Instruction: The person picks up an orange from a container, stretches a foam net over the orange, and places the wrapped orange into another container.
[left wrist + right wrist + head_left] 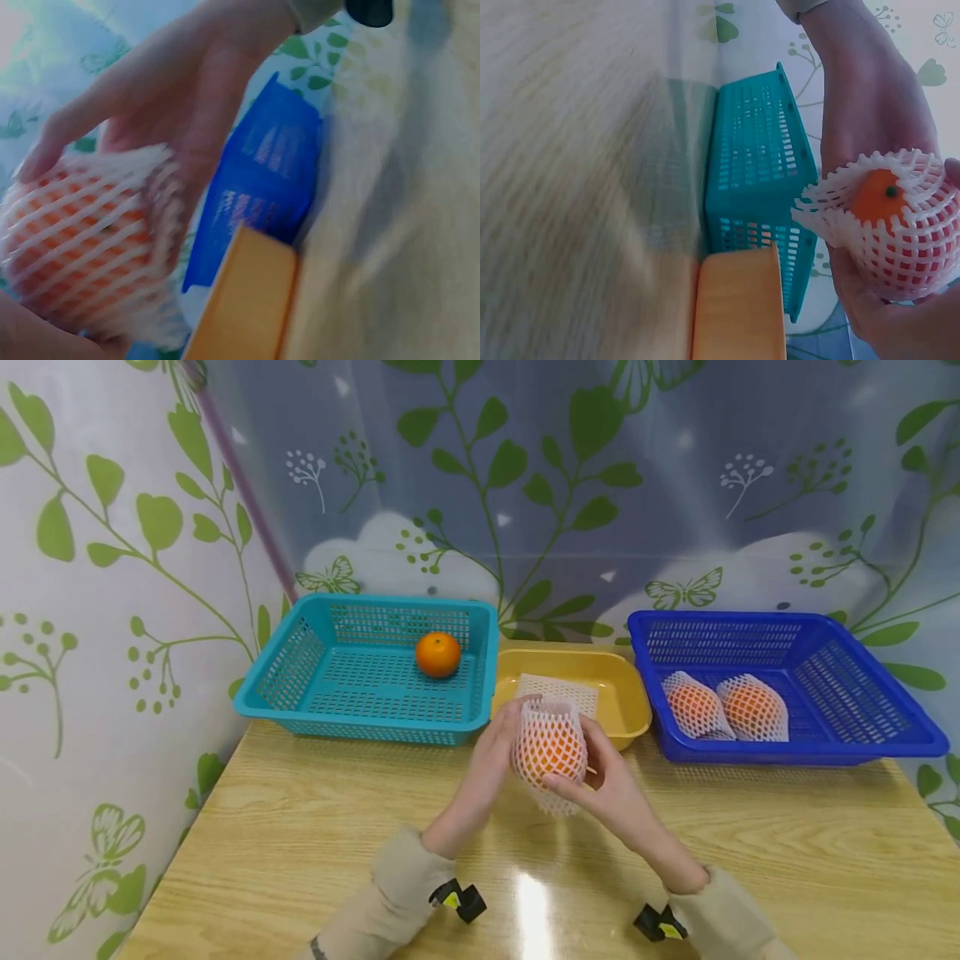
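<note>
Both hands hold an orange (551,753) wrapped in a white foam net, above the wooden table in the head view. My left hand (489,767) grips its left side. On the right side my right hand (617,793) holds it, thumb across the front. In the right wrist view, bare orange peel with a green stem spot (885,196) shows through the net's open end. The left wrist view shows the netted orange (82,236) between the hands, slightly blurred.
A teal basket (367,732) at the left holds one bare orange (438,655). Behind the hands, a yellow tray (626,693) contains flat white foam netting (577,689). At the right, a blue basket (825,747) holds two netted oranges (752,707).
</note>
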Demonstrator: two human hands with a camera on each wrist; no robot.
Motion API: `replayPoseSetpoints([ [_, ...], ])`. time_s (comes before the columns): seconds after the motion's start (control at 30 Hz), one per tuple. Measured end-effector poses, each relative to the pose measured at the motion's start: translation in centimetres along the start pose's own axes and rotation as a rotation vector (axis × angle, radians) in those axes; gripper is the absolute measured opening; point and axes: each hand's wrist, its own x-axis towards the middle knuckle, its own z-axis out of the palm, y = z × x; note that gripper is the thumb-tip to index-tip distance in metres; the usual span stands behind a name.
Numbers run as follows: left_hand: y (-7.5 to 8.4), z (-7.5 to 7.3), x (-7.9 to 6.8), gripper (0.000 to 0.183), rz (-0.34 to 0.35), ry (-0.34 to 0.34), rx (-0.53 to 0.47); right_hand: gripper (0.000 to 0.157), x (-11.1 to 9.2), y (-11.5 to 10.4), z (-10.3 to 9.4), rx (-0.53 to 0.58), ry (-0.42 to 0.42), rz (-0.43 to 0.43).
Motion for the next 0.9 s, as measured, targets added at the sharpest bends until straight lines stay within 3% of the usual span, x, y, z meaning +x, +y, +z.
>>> replayPoseSetpoints([
  [0.1, -0.4, 0.7, -0.5, 0.047, 0.060, -0.006, 0.006, 0.071, -0.1, 0.0, 0.3, 0.057, 0.011, 0.033],
  [0.3, -0.9, 1.5, -1.1, 0.046, 0.107, -0.004, -0.027, 0.065, -0.2, 0.0, 0.6, 0.135, 0.077, 0.035],
  [0.4, -0.9, 1.5, -1.1, 0.046, 0.120, 0.017, -0.031, 0.071, -0.3, 0.0, 0.9, 0.118, 0.024, 0.030],
  [0.5, -0.9, 1.4, -1.2, 0.045, 0.116, 0.042, -0.027, 0.088, -0.4, 0.2, 1.2, 0.050, -0.031, 0.055],
  [0.6, -1.0, 1.4, -1.1, 0.044, 0.113, 0.025, -0.043, 0.101, -0.4, 0.3, 1.4, -0.006, -0.026, 0.092],
  [0.7, -0.9, 1.3, -1.0, 0.045, 0.102, 0.000, -0.025, 0.100, -0.3, 0.4, 1.3, -0.052, 0.007, 0.105],
  [0.9, -0.1, 0.4, -0.4, 0.058, 0.085, -0.021, 0.097, 0.093, 0.1, 0.1, -0.5, -0.013, 0.060, 0.113],
])
